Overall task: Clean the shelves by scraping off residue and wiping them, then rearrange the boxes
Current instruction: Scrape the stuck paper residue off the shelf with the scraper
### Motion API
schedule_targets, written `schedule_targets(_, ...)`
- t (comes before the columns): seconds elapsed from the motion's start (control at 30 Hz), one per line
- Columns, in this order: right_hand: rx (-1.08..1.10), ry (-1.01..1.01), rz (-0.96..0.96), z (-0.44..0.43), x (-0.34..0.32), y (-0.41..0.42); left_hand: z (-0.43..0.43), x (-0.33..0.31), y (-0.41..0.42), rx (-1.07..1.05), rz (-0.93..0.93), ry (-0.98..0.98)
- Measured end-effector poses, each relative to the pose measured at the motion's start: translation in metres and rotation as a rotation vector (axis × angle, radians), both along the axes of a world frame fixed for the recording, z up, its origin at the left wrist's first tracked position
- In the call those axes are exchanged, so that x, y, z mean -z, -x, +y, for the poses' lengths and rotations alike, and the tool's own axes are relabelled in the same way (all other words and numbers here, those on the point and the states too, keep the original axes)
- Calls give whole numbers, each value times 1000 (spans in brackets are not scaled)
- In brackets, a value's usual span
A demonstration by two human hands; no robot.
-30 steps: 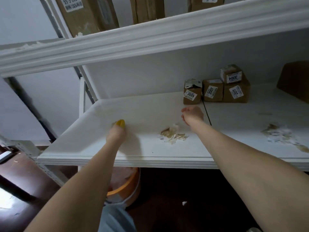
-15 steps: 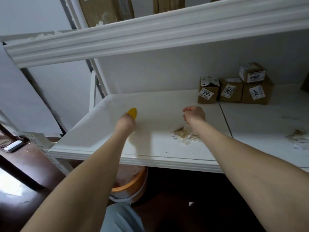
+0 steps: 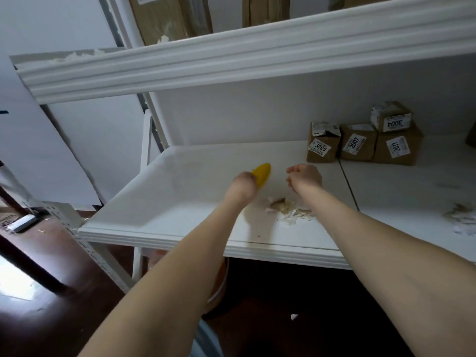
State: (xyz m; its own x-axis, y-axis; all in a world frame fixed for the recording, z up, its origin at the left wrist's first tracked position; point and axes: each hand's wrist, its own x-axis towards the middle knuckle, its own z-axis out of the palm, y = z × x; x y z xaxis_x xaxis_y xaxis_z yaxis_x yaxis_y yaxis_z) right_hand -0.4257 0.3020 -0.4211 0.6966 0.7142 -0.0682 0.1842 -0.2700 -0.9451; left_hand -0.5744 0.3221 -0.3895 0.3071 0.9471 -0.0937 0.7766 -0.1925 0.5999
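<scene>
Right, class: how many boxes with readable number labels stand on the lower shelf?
4: box 3005 leftmost, box 2007 beside it, box 2011 on the right, box 3004 stacked on it. A brown shape at the right edge may be another.

Four boxes [image 3: 360, 144] sit at the back of the shelf [image 3: 180, 202]; a residue pile [image 3: 286, 210] lies nearer its front edge, a bucket [image 3: 219, 287] underneath.
</scene>
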Motion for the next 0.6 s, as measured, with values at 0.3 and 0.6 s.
schedule_targets(0.3, 17, -17, 43, -11, 1, -2, 14, 19, 53, -238, 76, 17)
schedule_targets(0.6, 70, 26, -25, -27, -1, -33, 14, 2, -6, 57, 60, -64)
